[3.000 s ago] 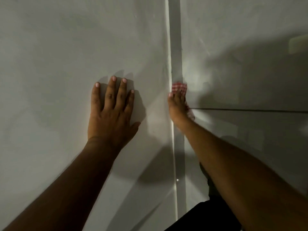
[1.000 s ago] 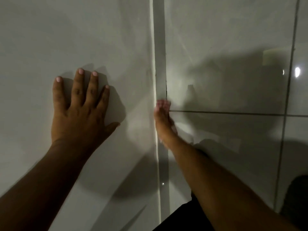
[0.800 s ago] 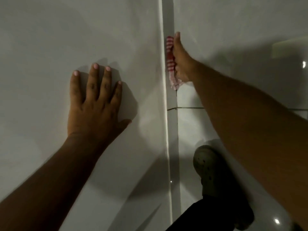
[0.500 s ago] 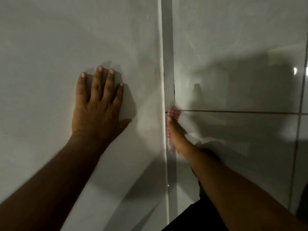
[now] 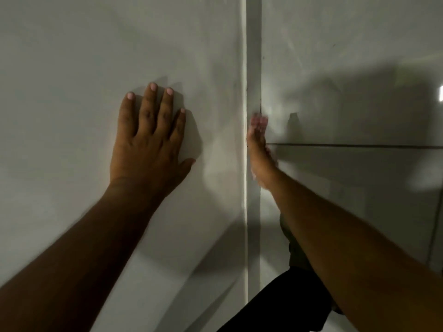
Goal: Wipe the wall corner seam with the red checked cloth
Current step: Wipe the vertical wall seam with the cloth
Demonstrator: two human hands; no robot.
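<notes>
One small blurred patch of the red checked cloth (image 5: 259, 121) shows past the fingertips of the right hand (image 5: 259, 156), pressed into the wall corner seam (image 5: 245, 68). Most of the cloth is hidden behind that hand; only a faint pinkish-red smear shows at the top, and a pale sliver near the wrist may be more of it, though motion blur makes that hard to tell. The right hand is seen edge-on, narrow, lying along the seam with its fingers stretched upward over the cloth. Whether those fingers curl around the cloth or just press it flat cannot be told from this angle.

The seam runs as a pale vertical line down the middle of the view, with a darker vertical strip just to its right. Right of that is a glossy tiled wall (image 5: 347, 80), crossed by a thin horizontal grout line (image 5: 359, 146) that meets the corner near the right hand. A bright glare is cut off by the right edge.

The left hand (image 5: 148, 144) lies flat on the plain matte wall (image 5: 72, 92) left of the seam, well apart from the cloth, fingers spread open and holding nothing. Both bare forearms reach in from the bottom corners. Dark clothing (image 5: 282, 305) is partly hidden under the right forearm at the bottom edge.
</notes>
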